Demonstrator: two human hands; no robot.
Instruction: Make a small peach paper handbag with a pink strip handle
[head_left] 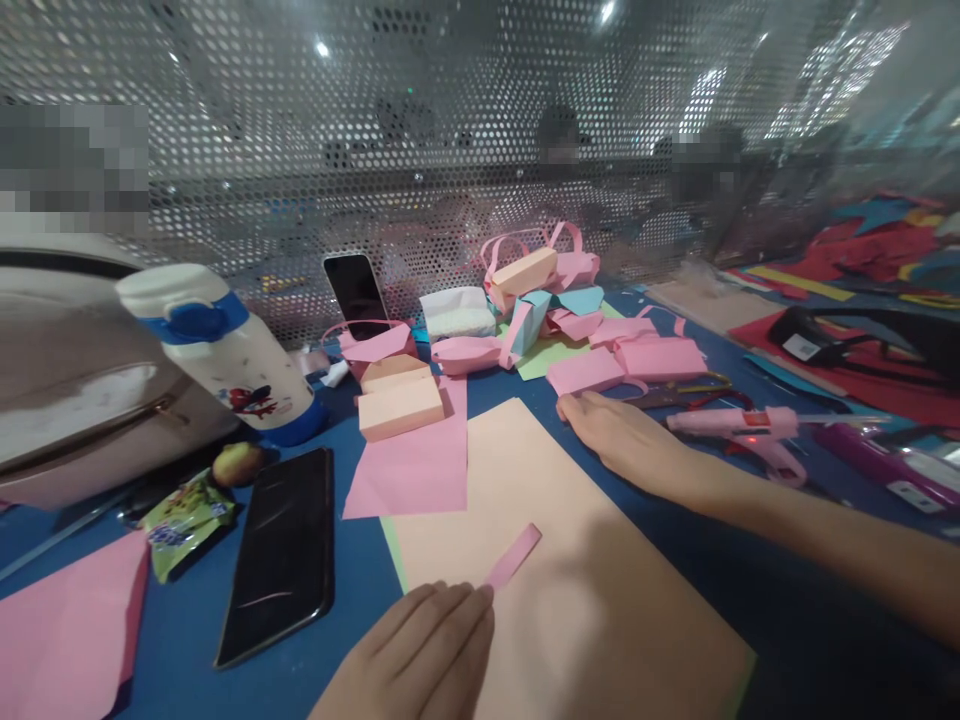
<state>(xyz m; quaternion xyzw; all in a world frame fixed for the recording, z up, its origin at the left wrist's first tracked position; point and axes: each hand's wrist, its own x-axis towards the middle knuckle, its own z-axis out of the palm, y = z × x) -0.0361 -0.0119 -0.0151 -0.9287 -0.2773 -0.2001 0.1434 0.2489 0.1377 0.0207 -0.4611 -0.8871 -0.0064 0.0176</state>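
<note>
Low in the view, my left hand [420, 650] pinches the end of a short pink paper strip [519, 552] over a stack of peach paper sheets [487, 470]. My right hand [611, 435] reaches in from the right. Its curled fingers are at the near edge of a small pink folded paper box [586, 371], and their tips are partly hidden. Another pink paper box [660, 357] sits beside it. Just right of my right hand lies a pink hot glue gun [739, 424] with a red light, and scissors [686, 392] are partly behind the wrist.
Folded paper bags [525, 275] are heaped at the back before a perforated metal panel [420, 140]. A peach paper box [401, 405] rests on pink paper [420, 475]. At left are a bottle [232, 360], a dark phone [285, 550], a snack packet [187, 525] and a bag [90, 370].
</note>
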